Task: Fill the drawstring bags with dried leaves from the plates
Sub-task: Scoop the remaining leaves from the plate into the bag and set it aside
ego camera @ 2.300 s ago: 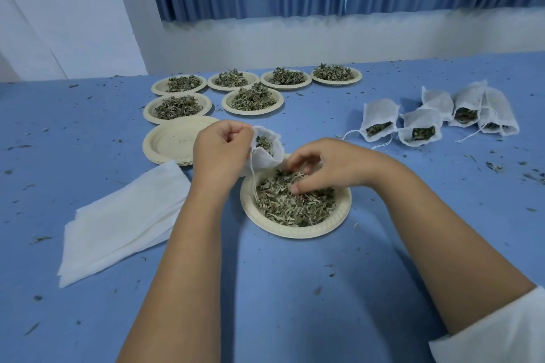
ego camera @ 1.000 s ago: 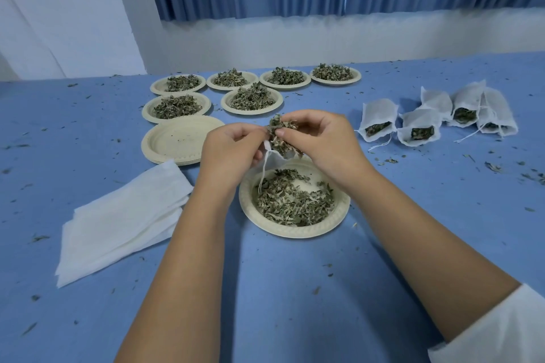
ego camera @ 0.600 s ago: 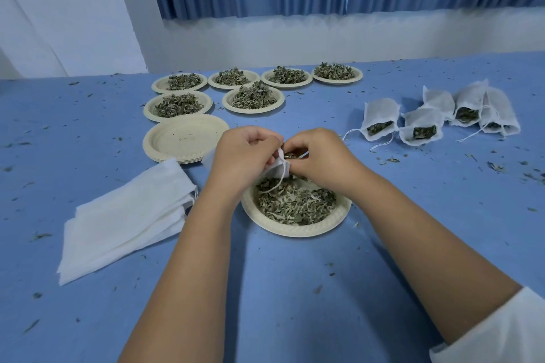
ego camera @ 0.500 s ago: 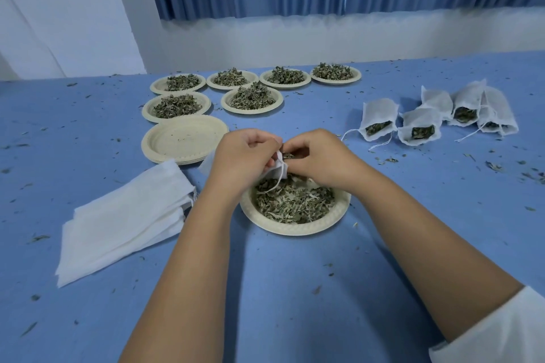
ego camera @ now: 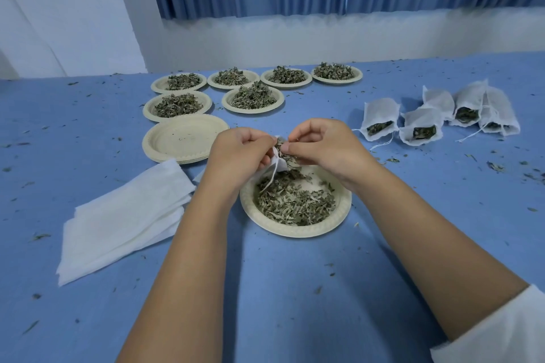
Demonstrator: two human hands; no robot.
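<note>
A small white drawstring bag [ego camera: 278, 163] hangs over the near paper plate [ego camera: 342, 216], which holds a flat layer of dried leaves [ego camera: 295, 203]. My left hand [ego camera: 239, 153] grips the bag's mouth, and its string dangles toward the plate. My right hand [ego camera: 324, 147] pinches a tuft of dried leaves at the bag's opening. Most of the bag is hidden behind my fingers.
Several plates heaped with leaves [ego camera: 253, 97] sit at the back, with a stack of empty plates [ego camera: 184, 138] in front of them. Flat empty bags [ego camera: 124, 215] lie at left. Several filled bags [ego camera: 418, 127] lie at right. Leaf crumbs are scattered over the blue table [ego camera: 295, 289].
My right hand took leaves from the plate and brought them up to the bag's mouth. Both hands then dipped toward the plate and have lifted slightly again.
</note>
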